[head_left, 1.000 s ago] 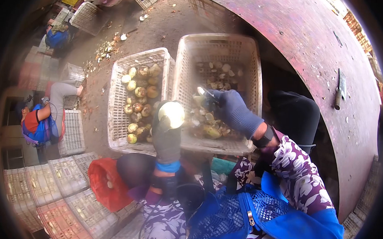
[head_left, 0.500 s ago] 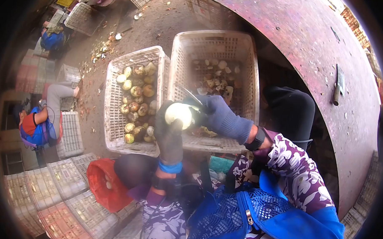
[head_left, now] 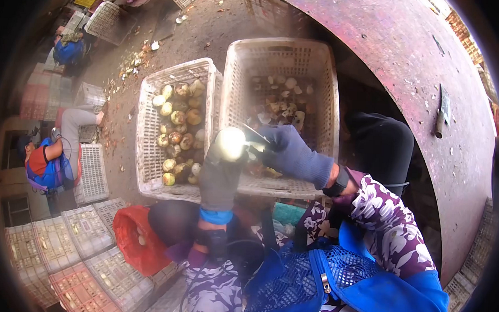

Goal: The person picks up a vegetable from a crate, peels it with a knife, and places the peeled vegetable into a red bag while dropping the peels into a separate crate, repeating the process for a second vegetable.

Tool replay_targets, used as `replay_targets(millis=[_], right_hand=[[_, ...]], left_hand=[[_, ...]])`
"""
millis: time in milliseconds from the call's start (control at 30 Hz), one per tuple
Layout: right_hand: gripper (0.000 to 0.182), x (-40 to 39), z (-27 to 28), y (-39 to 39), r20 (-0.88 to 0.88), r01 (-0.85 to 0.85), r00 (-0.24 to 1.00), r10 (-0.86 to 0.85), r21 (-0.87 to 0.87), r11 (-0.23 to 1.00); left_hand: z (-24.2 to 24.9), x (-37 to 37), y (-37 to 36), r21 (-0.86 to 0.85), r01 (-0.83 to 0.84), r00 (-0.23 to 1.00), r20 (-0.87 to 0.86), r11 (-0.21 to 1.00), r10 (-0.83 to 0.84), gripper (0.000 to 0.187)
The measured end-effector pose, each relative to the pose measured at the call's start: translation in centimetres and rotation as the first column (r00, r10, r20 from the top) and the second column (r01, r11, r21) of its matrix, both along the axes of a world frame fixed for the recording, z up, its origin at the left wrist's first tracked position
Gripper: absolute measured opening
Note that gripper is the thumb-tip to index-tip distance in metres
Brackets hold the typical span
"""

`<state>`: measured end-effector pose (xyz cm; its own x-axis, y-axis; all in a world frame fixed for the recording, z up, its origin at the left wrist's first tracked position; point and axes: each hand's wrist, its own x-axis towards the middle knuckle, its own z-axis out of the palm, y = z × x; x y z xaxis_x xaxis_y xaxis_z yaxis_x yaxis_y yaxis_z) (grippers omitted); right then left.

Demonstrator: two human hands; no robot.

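Observation:
My left hand (head_left: 218, 174), in a dark glove, is closed around a pale round onion (head_left: 230, 144), which looks overexposed. To its right, my right hand (head_left: 296, 153), in a blue-grey glove, grips a knife (head_left: 256, 133) whose thin blade points up and left beside the onion. Both hands are over the near edges of two crates. The left crate (head_left: 142, 136) holds several whole onions (head_left: 178, 118) with brownish and pale skins. Inside the right crate (head_left: 281, 45) lie pale and brown pieces (head_left: 288, 109).
A purplish tabletop (head_left: 412, 62) at the right bears a cleaver (head_left: 443, 111). At the far left sits a person (head_left: 50, 157) in red and blue. Stacked crates (head_left: 82, 227) and a red bag (head_left: 138, 240) are at the lower left. Scraps (head_left: 134, 63) litter the ground.
My left hand and the onion have risen slightly, and the hand has turned so that more of the onion shows. My right hand has shifted slightly with the knife.

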<state>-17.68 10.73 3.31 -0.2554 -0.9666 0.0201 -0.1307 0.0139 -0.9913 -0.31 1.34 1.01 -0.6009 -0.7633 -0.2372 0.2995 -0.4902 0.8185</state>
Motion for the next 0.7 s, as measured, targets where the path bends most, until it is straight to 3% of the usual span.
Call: replay_targets(millis=[67,133,233,367,400,433,467,500,533,567,600,700], right_hand=[[0.023,0.1,0.1,0.0,-0.053,-0.006,0.999,0.005,-0.017,1.0],[0.023,0.3,-0.1,-0.1,-0.067,0.008,0.998,-0.015,-0.107,0.994],[0.019,0.3,0.9,0.3,0.294,-0.048,0.956,0.019,0.09,0.995],[0.016,-0.4,2.1,0.3,0.376,0.022,0.922,-0.09,0.18,0.983],[0.016,-0.8,2.2,0.2,0.444,0.065,0.882,-0.156,0.215,0.975],[0.016,-1.2,2.4,0.1,0.505,0.104,0.834,-0.222,0.252,0.962],[0.026,-1.9,2.9,0.1,0.434,0.096,0.876,-0.212,0.274,0.957],[0.031,-1.9,1.7,0.0,0.11,0.181,0.974,-0.198,0.149,0.972],[0.037,-1.6,-0.1,-0.2,-0.227,0.218,0.95,-0.212,0.001,0.976],[0.044,-1.6,-1.7,-0.3,-0.533,0.2,0.809,-0.25,-0.15,0.968],[0.06,-1.4,-0.7,0.1,-0.489,0.156,0.861,-0.144,-0.016,0.988],[0.058,-0.5,-0.7,0.2,-0.46,0.064,0.888,-0.03,0.059,0.996]], left_hand=[[0.2,0.1,-0.4,0.332,0.04,0.965,-0.258,0.942,0.05,0.056],[0.4,0.1,-0.3,0.343,0.104,0.954,-0.3,0.933,0.004,0.057],[1.4,-0.3,0.1,0.28,0.114,0.968,-0.249,0.953,-0.043,0.057],[1.3,0.1,-0.4,0.311,0.051,0.971,-0.238,0.949,0.026,0.057],[1.0,0.3,-0.7,-0.027,0.051,0.997,0.059,0.998,-0.049,0.057],[0.7,0.5,-1.0,-0.345,0.148,0.933,0.359,0.927,-0.016,0.056],[0.5,0.7,-1.2,-0.342,0.147,0.939,0.342,0.928,-0.022,0.056],[0.4,0.8,-1.3,-0.339,0.145,0.945,0.326,0.93,-0.029,0.056],[0.3,0.9,-1.3,-0.01,0.06,0.998,-0.015,0.998,-0.06,0.055],[0.4,0.9,-1.3,0.332,0.086,0.939,-0.342,0.94,0.035,0.055],[0.7,0.8,-1.1,0.307,0.053,0.955,-0.293,0.95,0.041,0.055],[0.8,0.3,-0.4,0.168,-0.024,0.99,-0.136,0.986,0.047,0.055]])
